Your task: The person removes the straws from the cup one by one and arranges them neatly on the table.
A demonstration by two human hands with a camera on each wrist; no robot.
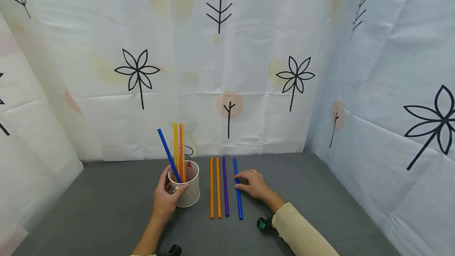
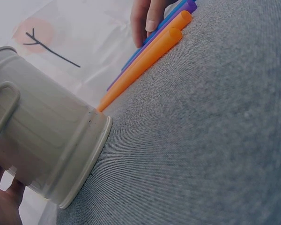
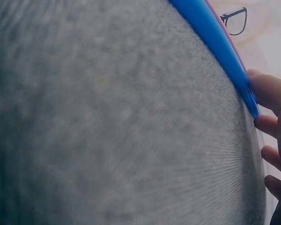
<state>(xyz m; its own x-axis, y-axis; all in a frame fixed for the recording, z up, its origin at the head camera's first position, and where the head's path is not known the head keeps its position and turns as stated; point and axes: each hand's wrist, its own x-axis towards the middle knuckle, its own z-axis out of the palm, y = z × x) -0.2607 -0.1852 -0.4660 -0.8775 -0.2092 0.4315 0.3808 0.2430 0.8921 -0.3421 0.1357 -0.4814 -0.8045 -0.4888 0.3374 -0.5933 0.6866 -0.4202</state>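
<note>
My left hand [image 1: 164, 200] grips a white mug [image 1: 191, 194] from its left side, thumb across the front near the handle [image 2: 11, 110]. Leaning in the mug are a blue straw [image 1: 165, 147], yellow straws [image 1: 175, 141] and a reddish straw [image 1: 180, 145]. To the right, my right hand [image 1: 255, 185] pinches a blue straw [image 1: 239, 206] that lies on the grey tabletop, thumb and index finger at its middle. In the right wrist view the remaining fingers [image 3: 271, 157] curl loosely beside it.
Between the mug and the right hand, two orange straws [image 1: 218, 192] and a purple straw [image 1: 225, 192] lie side by side on the grey tabletop [image 1: 106, 208]. White patterned cloth [image 1: 256, 121] stands behind the table and along both sides.
</note>
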